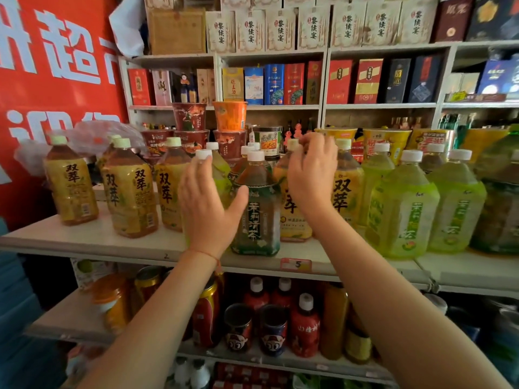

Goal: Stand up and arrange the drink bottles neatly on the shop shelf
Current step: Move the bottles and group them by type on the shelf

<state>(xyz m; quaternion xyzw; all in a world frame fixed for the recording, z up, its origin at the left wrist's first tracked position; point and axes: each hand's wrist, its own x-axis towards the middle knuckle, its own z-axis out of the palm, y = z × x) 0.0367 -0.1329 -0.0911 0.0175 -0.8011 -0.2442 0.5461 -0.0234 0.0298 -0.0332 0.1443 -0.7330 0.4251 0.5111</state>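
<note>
Standing upright at the shelf (92, 240) front, the dark green tea bottle (256, 209) sits between both hands. The left hand (209, 203) is spread flat beside it, while the right hand (311, 169) pinches the yellow bottle's cap (293, 144) just behind.

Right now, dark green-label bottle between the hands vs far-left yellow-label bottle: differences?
The dark green-label bottle has a white cap; the far-left yellow-label bottle has a pale green one. The green-label bottle stands at the shelf's front edge, and the yellow-label bottle sits further back. The green-label bottle is between the left hand and right hand; the yellow-label bottle is away from both. Both stand upright, capped.
</note>
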